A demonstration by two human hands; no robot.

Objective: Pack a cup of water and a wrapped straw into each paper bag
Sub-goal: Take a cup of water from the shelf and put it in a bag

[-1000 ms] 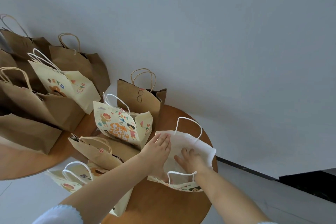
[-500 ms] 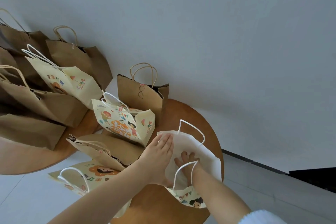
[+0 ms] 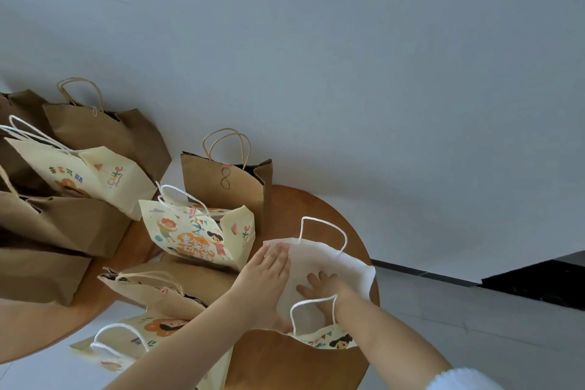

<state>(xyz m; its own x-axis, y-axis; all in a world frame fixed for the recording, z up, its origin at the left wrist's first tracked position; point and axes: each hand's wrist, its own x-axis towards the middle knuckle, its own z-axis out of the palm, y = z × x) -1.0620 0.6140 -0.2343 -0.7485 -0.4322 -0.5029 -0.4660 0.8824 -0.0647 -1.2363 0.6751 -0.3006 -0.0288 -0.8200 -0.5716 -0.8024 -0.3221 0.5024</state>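
A cream printed paper bag (image 3: pixel 351 266) with white cord handles stands open at the right side of a round wooden table (image 3: pixel 304 209). My left hand (image 3: pixel 267 282) lies flat with straight fingers against the bag's left wall. My right hand (image 3: pixel 323 288) reaches down inside the bag, fingers spread against the white inner wall. No cup and no straw is in view.
Several more bags crowd the left: another cream printed bag (image 3: pixel 196 234), a brown bag (image 3: pixel 224 187) behind it, a brown bag lying down (image 3: pixel 152 291), a cream one (image 3: pixel 133 342) at the front. A second wooden table (image 3: pixel 34 326) carries more brown bags. A grey wall rises behind.
My right hand has pushed deeper into the open bag, and the bag's mouth has spread wider. My left hand has stayed flat on its left wall.
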